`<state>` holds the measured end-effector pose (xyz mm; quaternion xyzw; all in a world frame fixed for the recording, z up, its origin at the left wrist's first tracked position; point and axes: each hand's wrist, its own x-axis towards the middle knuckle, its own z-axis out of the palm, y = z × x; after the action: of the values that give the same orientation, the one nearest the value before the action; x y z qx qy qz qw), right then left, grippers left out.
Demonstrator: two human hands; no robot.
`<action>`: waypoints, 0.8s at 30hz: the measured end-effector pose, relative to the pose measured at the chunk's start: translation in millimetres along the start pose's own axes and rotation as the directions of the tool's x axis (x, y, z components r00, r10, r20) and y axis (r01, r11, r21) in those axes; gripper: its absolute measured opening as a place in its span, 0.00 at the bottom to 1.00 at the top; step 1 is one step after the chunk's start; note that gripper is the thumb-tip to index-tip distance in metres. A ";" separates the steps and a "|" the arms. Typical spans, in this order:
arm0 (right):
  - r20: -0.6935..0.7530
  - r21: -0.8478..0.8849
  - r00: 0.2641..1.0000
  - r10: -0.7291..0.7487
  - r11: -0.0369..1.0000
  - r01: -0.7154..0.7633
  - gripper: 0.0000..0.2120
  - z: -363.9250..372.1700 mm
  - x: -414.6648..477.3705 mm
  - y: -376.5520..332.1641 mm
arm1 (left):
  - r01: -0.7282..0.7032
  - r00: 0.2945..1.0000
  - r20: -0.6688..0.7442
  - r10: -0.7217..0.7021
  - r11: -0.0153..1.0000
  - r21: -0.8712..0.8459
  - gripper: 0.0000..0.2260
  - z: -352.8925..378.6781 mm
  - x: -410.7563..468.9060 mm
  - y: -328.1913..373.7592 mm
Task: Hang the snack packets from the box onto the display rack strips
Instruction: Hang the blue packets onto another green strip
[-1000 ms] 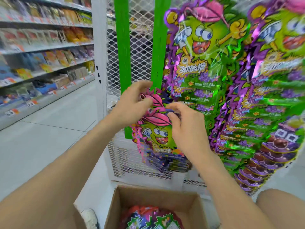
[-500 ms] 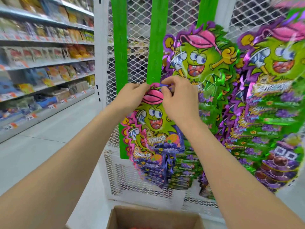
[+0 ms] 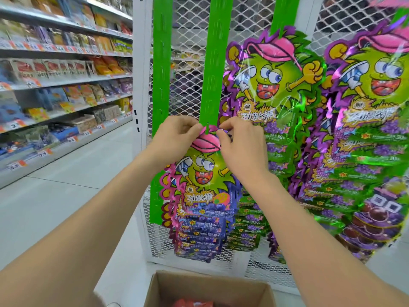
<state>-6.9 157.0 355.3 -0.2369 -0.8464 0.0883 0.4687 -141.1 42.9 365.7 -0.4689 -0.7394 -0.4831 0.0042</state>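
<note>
Compared with half a second back: hands spread slightly off the centre of the cap, leaving a bit of green showing between them. A full second back, the whole lot lower down and not yet on the strip.

Right now, gripping the snack packet (image 3: 203,173) by the pink cap at its top, left hand (image 3: 177,134) pinching the left edge and right hand (image 3: 241,147) pinching the right edge, both clamped on the foil. Held flat against the lower part of the middle green strip (image 3: 213,63), just above a stack of purple packets (image 3: 199,235) already on that strip.

Looks like a small tab of the strip poking through the hole in the cap, so pretty surely mid-hooking. Can't tell whether fully caught or only halfway on.

Off to the right, more hung packets (image 3: 272,89) in big bunches. Leftmost strip (image 3: 161,63) bare up top. Down at the bottom edge, the box (image 3: 199,289) open, with spare packets (image 3: 192,303) just peeking out.

Next, probably: pushing the cap down past the tab until seated, easing off both pinches gently, watching for slipping, then down to the box for another.
</note>
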 end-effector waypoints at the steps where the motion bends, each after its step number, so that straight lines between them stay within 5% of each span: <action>1: -0.027 0.006 0.999 -0.024 1.000 0.024 0.06 1.1 -2.3 1.3 | -0.042 0.998 -0.037 0.044 0.998 0.056 0.06 2.1 -1.9 -3.7; 8: -0.197 0.004 0.951 -0.237 0.970 0.243 0.10 14.1 -64.1 16.6 | -0.269 0.937 -0.093 0.337 0.865 0.423 0.24 21.7 -28.7 -38.8; 10: -0.069 0.129 0.967 -0.246 0.959 0.253 0.08 28.0 -104.6 32.2 | -0.299 0.900 -0.140 0.413 0.818 0.492 0.21 34.6 -49.7 -56.2; 12: 0.239 0.199 0.961 -0.138 0.976 0.091 0.08 48.2 -148.7 55.0 | -0.341 0.905 -0.064 0.420 0.807 0.482 0.14 54.0 -77.9 -79.8; 13: 0.433 0.179 0.901 -0.042 0.983 -0.040 0.10 60.9 -170.0 70.5 | -0.370 0.917 0.038 0.397 0.811 0.454 0.11 64.1 -92.6 -91.1; 16: 0.821 -0.027 0.549 0.156 0.971 -0.236 0.12 96.6 -231.7 118.9 | -0.360 0.862 0.476 0.175 0.872 0.331 0.08 92.9 -130.9 -120.6; 19: 0.892 -0.212 0.309 0.330 0.909 -0.358 0.09 120.6 -296.9 160.3 | -0.314 0.677 0.736 -0.014 0.899 0.306 0.06 115.2 -154.7 -134.8; 24: 0.843 -0.494 0.023 0.537 0.792 -0.359 0.06 153.4 -408.1 201.9 | -0.363 0.489 0.861 -0.139 0.865 0.346 0.07 155.7 -181.8 -157.6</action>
<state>112.3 146.8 -110.0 -0.4133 -0.8265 0.2979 -0.2393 -79.6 14.6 87.2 -0.6784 -0.7018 0.0216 -0.2165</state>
